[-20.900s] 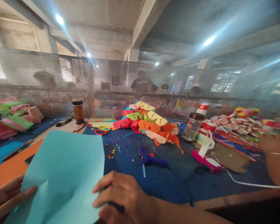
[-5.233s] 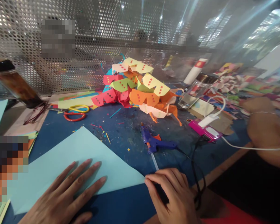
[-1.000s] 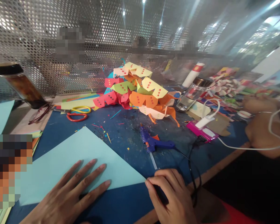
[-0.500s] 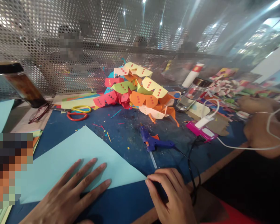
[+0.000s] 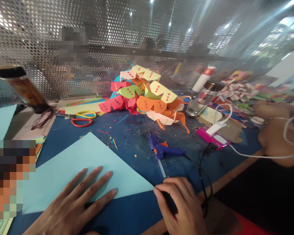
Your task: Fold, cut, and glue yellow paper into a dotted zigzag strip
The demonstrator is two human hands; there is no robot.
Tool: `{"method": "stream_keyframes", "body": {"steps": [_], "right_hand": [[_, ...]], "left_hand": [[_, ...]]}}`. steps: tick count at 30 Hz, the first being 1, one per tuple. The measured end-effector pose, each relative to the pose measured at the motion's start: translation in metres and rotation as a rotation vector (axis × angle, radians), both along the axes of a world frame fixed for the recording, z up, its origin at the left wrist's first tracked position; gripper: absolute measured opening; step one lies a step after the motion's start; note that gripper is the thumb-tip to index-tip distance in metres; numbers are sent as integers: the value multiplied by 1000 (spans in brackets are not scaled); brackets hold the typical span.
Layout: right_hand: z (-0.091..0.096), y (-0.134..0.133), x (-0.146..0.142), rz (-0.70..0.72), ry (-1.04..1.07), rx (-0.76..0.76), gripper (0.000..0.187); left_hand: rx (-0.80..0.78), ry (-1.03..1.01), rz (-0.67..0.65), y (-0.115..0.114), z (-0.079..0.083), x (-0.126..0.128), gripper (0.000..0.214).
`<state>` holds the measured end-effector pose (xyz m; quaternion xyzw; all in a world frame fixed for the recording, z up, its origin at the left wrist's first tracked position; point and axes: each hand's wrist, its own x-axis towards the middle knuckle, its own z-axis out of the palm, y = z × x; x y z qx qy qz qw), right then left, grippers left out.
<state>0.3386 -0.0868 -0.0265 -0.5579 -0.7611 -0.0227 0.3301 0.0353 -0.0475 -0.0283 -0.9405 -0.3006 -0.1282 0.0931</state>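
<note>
A light blue paper sheet, folded into a triangle, lies on the blue table top. My left hand rests flat on its lower part, fingers spread. My right hand sits at the sheet's right-hand corner with its fingers curled, the fingertips pressing down at the paper's tip. I cannot see anything held inside it.
A blue glue gun with a black cord lies just beyond my right hand. Red and yellow scissors, a pile of coloured paper pieces, two jars and a pink device stand farther off. Another person's arm is at right.
Almost nothing differs over the last second: both hands stay on the folded sheet. Twenty seconds ago the sheet was unfolded and held up in both hands.
</note>
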Motion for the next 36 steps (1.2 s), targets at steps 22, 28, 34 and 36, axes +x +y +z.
{"method": "stream_keyframes", "body": {"steps": [22, 28, 34, 36], "right_hand": [[22, 10, -36, 410, -198, 114, 35], [5, 16, -48, 455, -162, 71, 35], [3, 12, -42, 458, -151, 17, 30], [4, 11, -40, 455, -153, 13, 29]], "left_hand": [[64, -14, -24, 2, -4, -1, 73], [39, 35, -12, 2, -3, -2, 72], [-6, -3, 1, -2, 1, 1, 70], [-1, -9, -5, 0, -1, 0, 70]]}}
